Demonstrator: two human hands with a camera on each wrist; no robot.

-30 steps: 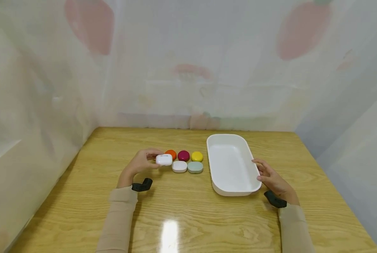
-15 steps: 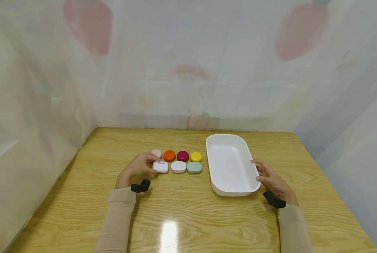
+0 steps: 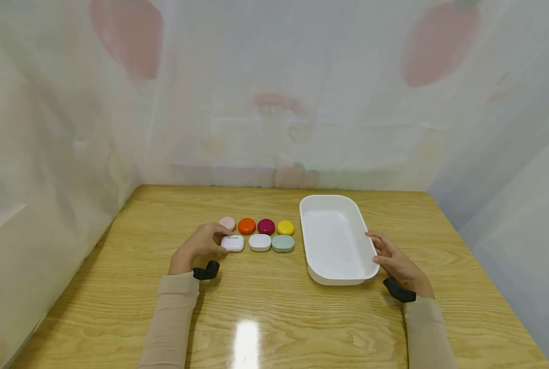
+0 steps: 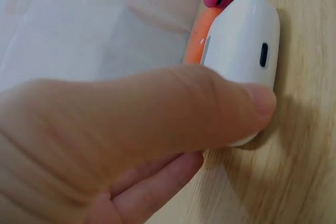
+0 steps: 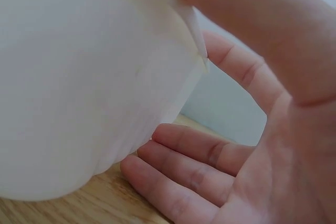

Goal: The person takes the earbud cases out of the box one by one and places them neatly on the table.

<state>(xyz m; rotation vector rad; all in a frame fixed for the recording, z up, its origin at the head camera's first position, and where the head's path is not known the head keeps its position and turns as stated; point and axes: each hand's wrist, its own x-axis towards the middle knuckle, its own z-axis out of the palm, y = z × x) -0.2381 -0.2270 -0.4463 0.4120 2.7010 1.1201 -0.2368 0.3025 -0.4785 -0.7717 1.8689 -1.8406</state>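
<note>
My left hand pinches a glossy white earbud case, which lies on the wooden table. In the left wrist view the thumb presses on the case's end, beside the dark charging port of the earbud case. Right of it sit a matte white case and a pale green one. Behind them runs a row of round cases: pink, orange, magenta and yellow. With thumb and fingers my right hand holds the side rim of a white plastic tub.
The wooden table reaches back to a pale curtain with fruit prints. More sheeting hangs along the left and right sides. A black wrist camera sits on the left wrist, another on the right.
My left hand has brought the glossy white earbud case down and slightly left, from in front of the orange case to the front row's left end. The pink case has come into sight. The right hand stays.
</note>
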